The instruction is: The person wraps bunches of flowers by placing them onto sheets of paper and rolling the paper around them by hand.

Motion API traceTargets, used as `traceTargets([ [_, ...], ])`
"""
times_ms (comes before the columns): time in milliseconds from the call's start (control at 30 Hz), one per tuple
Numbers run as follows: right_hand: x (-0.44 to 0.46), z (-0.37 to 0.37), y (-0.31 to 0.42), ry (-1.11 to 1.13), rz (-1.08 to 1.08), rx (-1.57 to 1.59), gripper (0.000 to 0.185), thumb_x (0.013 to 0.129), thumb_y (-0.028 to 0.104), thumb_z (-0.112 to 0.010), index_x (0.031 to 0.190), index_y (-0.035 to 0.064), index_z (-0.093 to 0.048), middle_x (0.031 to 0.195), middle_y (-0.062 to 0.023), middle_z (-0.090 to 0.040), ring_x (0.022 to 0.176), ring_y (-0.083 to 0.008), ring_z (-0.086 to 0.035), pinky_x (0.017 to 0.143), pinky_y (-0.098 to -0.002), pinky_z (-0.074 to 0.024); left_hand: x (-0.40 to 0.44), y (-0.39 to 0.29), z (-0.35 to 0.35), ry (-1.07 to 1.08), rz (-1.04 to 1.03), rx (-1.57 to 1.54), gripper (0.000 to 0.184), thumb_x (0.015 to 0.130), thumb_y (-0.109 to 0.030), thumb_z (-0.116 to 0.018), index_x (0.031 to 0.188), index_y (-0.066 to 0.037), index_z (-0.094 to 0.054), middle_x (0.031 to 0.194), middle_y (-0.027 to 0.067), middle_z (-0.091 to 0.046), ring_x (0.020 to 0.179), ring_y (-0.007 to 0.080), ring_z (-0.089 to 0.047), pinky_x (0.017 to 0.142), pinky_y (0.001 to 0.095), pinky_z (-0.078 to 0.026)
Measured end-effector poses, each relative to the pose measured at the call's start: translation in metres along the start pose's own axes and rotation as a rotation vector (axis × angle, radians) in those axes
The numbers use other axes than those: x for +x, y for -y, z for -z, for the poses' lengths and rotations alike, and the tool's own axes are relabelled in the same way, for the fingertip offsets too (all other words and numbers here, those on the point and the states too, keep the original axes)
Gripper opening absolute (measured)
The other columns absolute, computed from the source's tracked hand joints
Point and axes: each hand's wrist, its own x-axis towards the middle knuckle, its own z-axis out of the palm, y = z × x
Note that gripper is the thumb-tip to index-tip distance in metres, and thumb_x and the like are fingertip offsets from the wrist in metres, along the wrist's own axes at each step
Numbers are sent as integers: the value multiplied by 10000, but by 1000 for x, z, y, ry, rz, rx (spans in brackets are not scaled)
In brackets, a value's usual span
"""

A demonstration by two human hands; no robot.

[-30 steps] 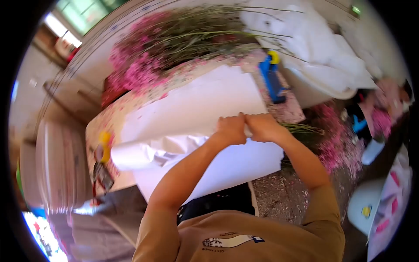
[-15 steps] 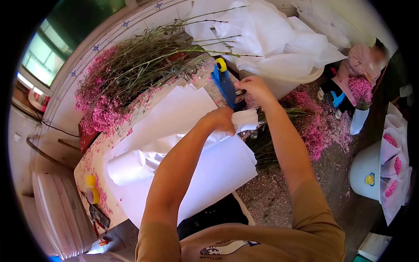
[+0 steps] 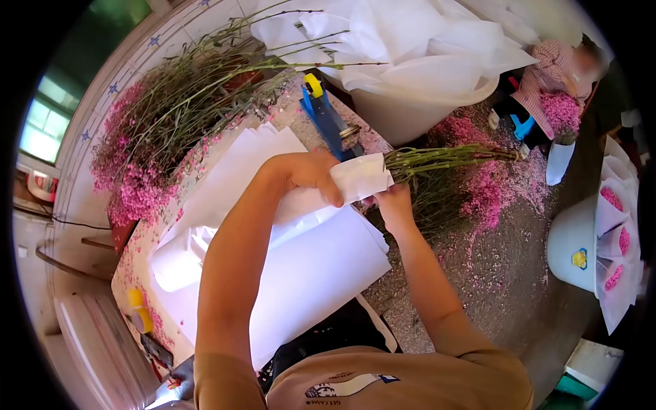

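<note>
My left hand (image 3: 311, 176) is wrapped round a rolled white paper bundle (image 3: 362, 179), near its narrow end. Green stems (image 3: 451, 158) stick out of that end to the right. Beneath the same end is my right hand (image 3: 391, 203), its fingers bent against the paper; whether they pinch anything is hidden. The wide end of the roll lies at the left over stacked white sheets (image 3: 321, 273). Just beyond the bundle stands a blue tape dispenser (image 3: 324, 119) with a yellow roll.
Pink flowers with long stems (image 3: 171, 130) lie at the table's back left. Yellow tape rolls (image 3: 141, 318) and a phone (image 3: 157, 350) are at the left edge. Behind stands a tub (image 3: 403, 113) with white wrapping. A seated person (image 3: 550, 82) holds pink flowers; wrapped bouquets (image 3: 615, 239) stand right.
My right hand has moved from beside the tape dispenser to beneath the bundle's narrow end. The bundle is lifted and turned, and its stems now show. The camera view has shifted.
</note>
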Motion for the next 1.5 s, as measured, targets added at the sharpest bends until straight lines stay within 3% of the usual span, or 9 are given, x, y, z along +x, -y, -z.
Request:
traceTargets([
  [67, 29, -10, -30, -139, 321, 353, 261, 950, 106, -686, 1182, 13, -611, 1037, -59, -705, 997, -115, -649, 856, -305, -526, 11, 16, -2, 155, -26, -263, 603, 609, -113, -879, 1166, 17, -687, 1003, 111, -727, 875, 224, -687, 820, 352, -562],
  [200, -5, -14, 18, -120, 73, 437, 356, 936, 97, -690, 1261, 14, -572, 923, -55, -724, 875, -120, -696, 723, -284, -544, 3, 9, -6, 99, -182, -333, 715, 647, -129, -884, 1292, 21, -615, 1138, 121, -688, 1040, 209, -647, 936, 340, -524],
  [367, -65, 14, 77, 612, -167, -99, 183, 899, 101, -731, 1045, -4, -700, 910, -69, -731, 694, -129, -691, 615, -273, -527, 13, 23, -22, -93, -259, -139, 734, 669, -115, -834, 1354, -20, -586, 1167, 122, -679, 1059, 218, -637, 947, 343, -513],
  [533, 17, -13, 108, -16, 514, -189, 137, 896, 103, -739, 825, -12, -714, 733, -49, -698, 675, -116, -634, 641, -256, -488, 23, 25, -33, -320, -222, 152, 712, 644, -124, -808, 1325, -39, -617, 1153, 139, -701, 1056, 236, -656, 933, 342, -514],
  [900, 65, -12, 109, 220, 437, -1156, 173, 817, 156, -796, 790, 22, -691, 680, -124, -652, 568, -226, -586, 581, -372, -465, 34, 32, -56, -568, -106, 390, 711, 614, -201, -851, 1248, 22, -618, 1124, 244, -708, 1038, 371, -697, 907, 418, -548],
  [967, 31, -8, 113, 115, 700, -1392, 310, 823, 231, -792, 998, 22, -642, 836, -159, -704, 793, -413, -666, 696, -475, -513, 25, 28, -89, -725, -111, 454, 952, 653, -231, -849, 1460, 8, -406, 1227, 248, -675, 1078, 399, -686, 928, 484, -532],
  [1167, -74, -14, 135, 511, 781, -1228, 799, 700, 166, -866, 1375, -19, -479, 1013, -242, -710, 942, -438, -689, 838, -471, -562, -18, 10, -150, -965, -332, 517, 787, 702, -302, -840, 1321, 41, -497, 1020, 178, -720, 1005, 345, -698, 896, 479, -488],
  [1300, -102, -34, 129, 526, 323, -1639, 1010, 597, 212, -917, 1436, -24, -406, 1092, -279, -698, 1034, -465, -670, 876, -505, -553, -51, 21, -187, -893, -236, 562, 870, 720, -238, -829, 1413, 90, -416, 1013, 173, -717, 1027, 326, -686, 949, 411, -457],
  [1500, -114, -76, 110, 687, 276, -1361, 1196, 601, 231, -939, 1565, 11, -267, 1235, -282, -661, 1139, -379, -666, 974, -430, -528, -156, 130, -250, -1174, -641, 86, 356, 847, -80, -706, 1195, -18, -661, 1036, 190, -686, 1014, 359, -654, 936, 467, -497],
])
